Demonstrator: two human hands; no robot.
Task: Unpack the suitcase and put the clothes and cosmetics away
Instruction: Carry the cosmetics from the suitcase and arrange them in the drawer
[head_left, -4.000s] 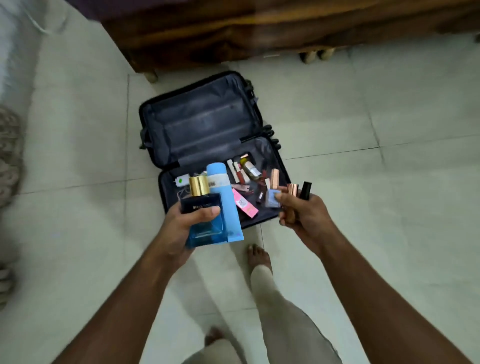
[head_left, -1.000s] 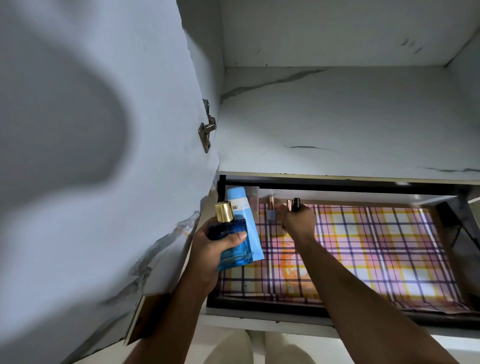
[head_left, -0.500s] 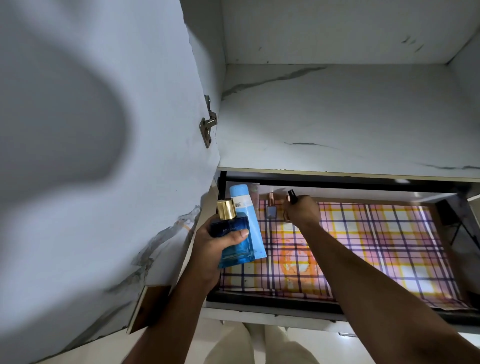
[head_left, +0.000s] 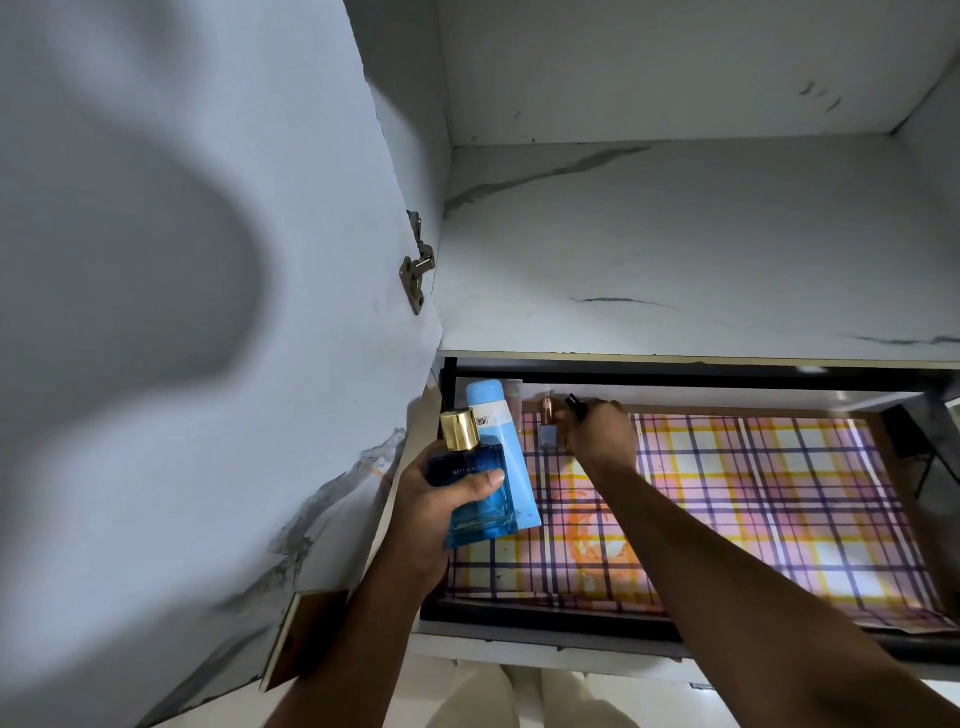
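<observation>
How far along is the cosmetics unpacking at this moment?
Done: one small bottle stands at the back of the checked-lined drawer. In hand: the right hand grips a black-capped item there; the left hand holds a blue perfume bottle and blue tube. Left: placing these.

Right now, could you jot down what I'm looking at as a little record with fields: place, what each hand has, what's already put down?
Place: open drawer lined with plaid paper, below a white marble-look shelf
Left hand: holds a blue perfume bottle with gold cap, plus a light blue tube
Right hand: at the drawer's back, grips a black-capped item
Already put down: small bottle with rose-gold cap, standing upright on the paper
</observation>
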